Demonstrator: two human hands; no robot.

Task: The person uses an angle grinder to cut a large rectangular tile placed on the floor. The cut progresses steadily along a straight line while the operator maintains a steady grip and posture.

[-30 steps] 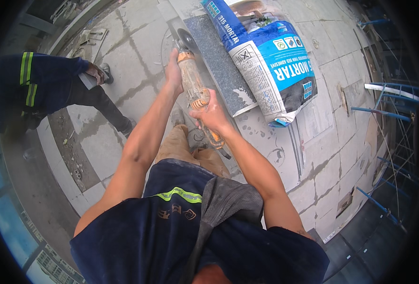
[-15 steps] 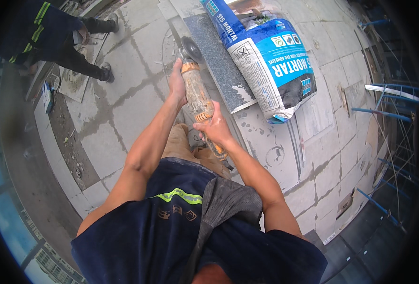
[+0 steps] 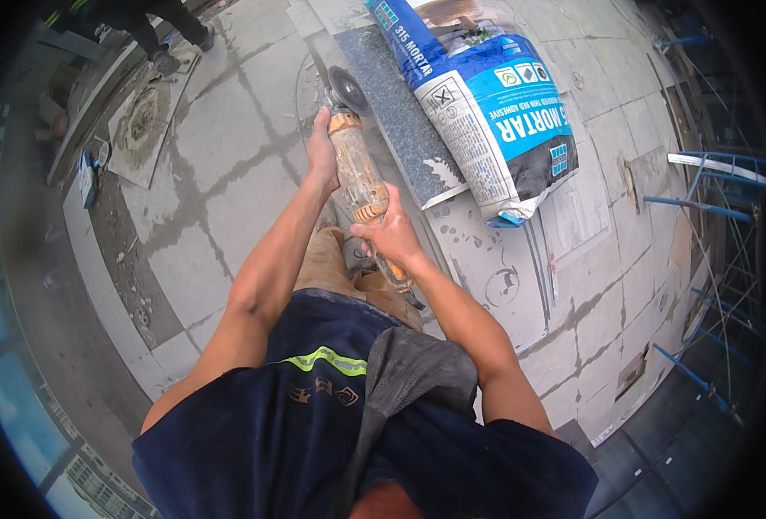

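Observation:
Both my hands grip a dusty orange angle grinder, tilted so its dark disc points away from me. My left hand is closed at the head end, close behind the disc. Around the rear body my right hand is wrapped, its thumb across the casing. The disc is beside the left edge of a dark grey speckled stone slab; whether it touches the slab I cannot tell. A blue and white mortar bag lies across the slab's right side.
Pale paving tiles with damp joints spread around me. At the far left stand a co-worker's legs, near a stained board. A rubble-filled strip runs along the left. Blue metal scaffold bars stand at the right edge.
The co-worker at the far left has stepped farther away, uncovering more of the stained board. My hands and the angle grinder have hardly moved.

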